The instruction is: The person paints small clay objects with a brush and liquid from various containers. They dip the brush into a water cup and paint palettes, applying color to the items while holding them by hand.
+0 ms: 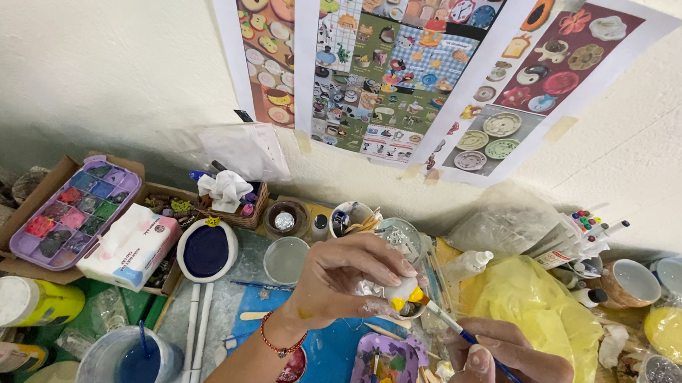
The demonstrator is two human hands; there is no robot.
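My left hand (347, 276) grips a small white ceramic piece (403, 293) with yellow painted patches, held above the worktable. A red bead bracelet circles that wrist. My right hand (509, 362) holds a thin blue-handled paintbrush (467, 334), its tip touching the ceramic piece from the lower right. Below the hands lies a small purple paint palette (384, 370) with mixed colours, on a blue mat (330, 351).
A large purple paint tray (75, 211) sits in a cardboard box at left, beside a tissue pack (131, 246) and a dark-blue oval dish (206, 250). A water cup (127, 360), small bowls, a yellow plastic sheet (537, 309), mugs (630, 284) and markers crowd the table. Picture sheets hang on the wall.
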